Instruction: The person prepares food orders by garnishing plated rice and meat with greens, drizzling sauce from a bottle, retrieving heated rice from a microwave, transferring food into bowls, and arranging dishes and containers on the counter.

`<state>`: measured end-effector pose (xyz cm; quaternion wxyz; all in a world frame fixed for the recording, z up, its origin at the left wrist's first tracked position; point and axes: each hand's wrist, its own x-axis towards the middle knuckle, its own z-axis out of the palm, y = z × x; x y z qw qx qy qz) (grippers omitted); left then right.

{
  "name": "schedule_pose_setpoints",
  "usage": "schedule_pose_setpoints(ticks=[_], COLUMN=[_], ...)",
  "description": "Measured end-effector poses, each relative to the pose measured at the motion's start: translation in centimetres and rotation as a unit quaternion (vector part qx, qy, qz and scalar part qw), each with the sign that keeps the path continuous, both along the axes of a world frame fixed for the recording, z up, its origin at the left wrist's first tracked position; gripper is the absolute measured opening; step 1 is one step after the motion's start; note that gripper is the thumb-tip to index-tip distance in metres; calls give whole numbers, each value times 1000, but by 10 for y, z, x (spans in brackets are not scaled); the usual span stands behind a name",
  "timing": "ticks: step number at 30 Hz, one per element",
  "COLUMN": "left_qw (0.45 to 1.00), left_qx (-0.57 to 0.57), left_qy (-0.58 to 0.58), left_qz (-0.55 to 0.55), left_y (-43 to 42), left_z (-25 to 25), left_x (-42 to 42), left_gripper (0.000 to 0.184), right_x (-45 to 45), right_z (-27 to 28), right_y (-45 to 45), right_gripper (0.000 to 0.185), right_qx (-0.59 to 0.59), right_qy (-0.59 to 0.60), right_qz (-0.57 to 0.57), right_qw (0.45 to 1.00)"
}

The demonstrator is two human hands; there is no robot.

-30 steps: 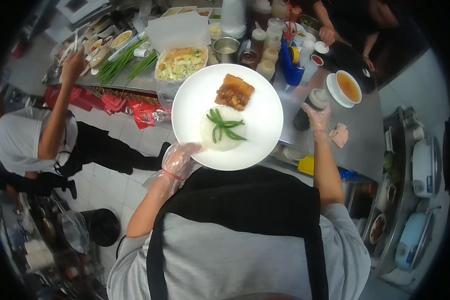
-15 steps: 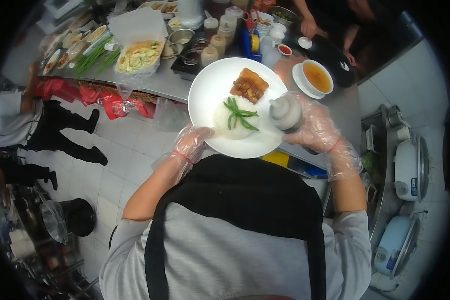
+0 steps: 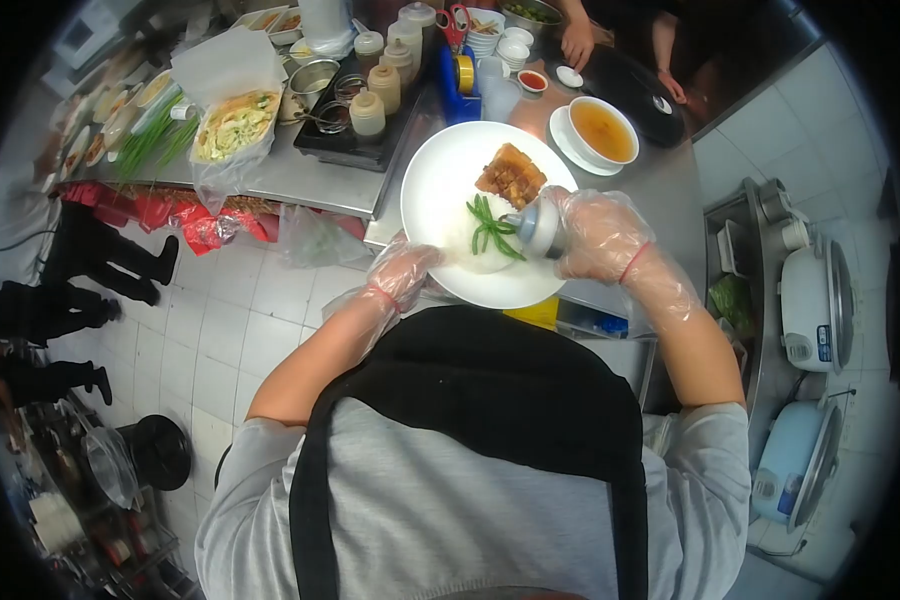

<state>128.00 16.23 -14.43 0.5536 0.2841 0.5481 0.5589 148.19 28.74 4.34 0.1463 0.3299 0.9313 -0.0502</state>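
My left hand (image 3: 402, 275), in a clear plastic glove, grips the lower left rim of a white plate (image 3: 428, 178). On the plate lie a sliced golden-brown piece of food (image 3: 511, 175), a mound of white rice (image 3: 462, 236) and green beans (image 3: 492, 228) on top of the rice. My right hand (image 3: 602, 238), gloved too, is wrapped round a squeeze bottle (image 3: 542, 229). The bottle is tilted over the plate's right side, its nozzle pointing left beside the beans. Its dark body is mostly hidden by my fingers.
Behind the plate, the steel counter (image 3: 370, 192) holds sauce bottles (image 3: 367, 115), a blue tape dispenser (image 3: 460, 95), a bowl of orange soup (image 3: 603, 132) and a box of shredded food (image 3: 238, 128). A co-worker's hand (image 3: 577, 42) is at the back. Other people stand at left.
My right hand has brought the bottle from the counter to the plate and tipped it leftwards. The plate stays in my left hand. The counter has shifted left in view.
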Motion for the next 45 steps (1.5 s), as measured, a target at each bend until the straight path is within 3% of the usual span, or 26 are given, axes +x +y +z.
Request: schedule_pose_setpoints(ticks=[8,10,17,21,25,28,30,32,34,36,38,40,42,45], left_qw=[997,992,994,994,987,990,989,989,987,986,992,993,996,981], left_qx=[-50,-48,-55,-52,-68,-104,-108,-99,-63,-45,-43,-44,-85,-114], left_qy=[-53,-112,-90,-65,-139,-74,-93,-72,-102,-115,-85,-110,-31,-61], left_qz=[-3,24,-37,-70,-32,-59,-44,-84,-111,-111,-81,0,26,146], left_y=[21,29,77,108,112,113,112,97,68,30,-22,-80,-136,-218], left_z=[6,-6,-62,-90,-66,-55,-66,-60,-51,-38,-34,-23,-10,-6], left_x=[11,16,17,13,20,17,13,0,-22,-46,-78,-109,-150,-201], left_gripper=[39,39,36,29,29,34,35,33,31,31,32,32,30,31], right_x=[6,16,45,65,69,58,28,-17,-67,-128,-185,-245,-305,-362], right_z=[-10,-29,-72,-66,-43,-38,-18,-6,-3,12,27,33,29,8], right_y=[12,23,42,43,42,58,66,76,97,100,117,130,149,191], right_gripper=[68,70,73,75,77,75,71,65,57,51,48,49,52,55], right_qx=[-41,-95,-238,-199,-233,-297,-301,-322,-429,-426,-441,-433,-320,-51], right_qy=[30,129,424,431,470,559,602,689,730,789,786,816,867,813], right_qz=[-45,-87,-171,-198,-198,-151,-116,-50,-67,-70,-81,-44,-3,35], right_qw=[998,983,857,858,828,759,730,647,528,438,426,380,382,579])
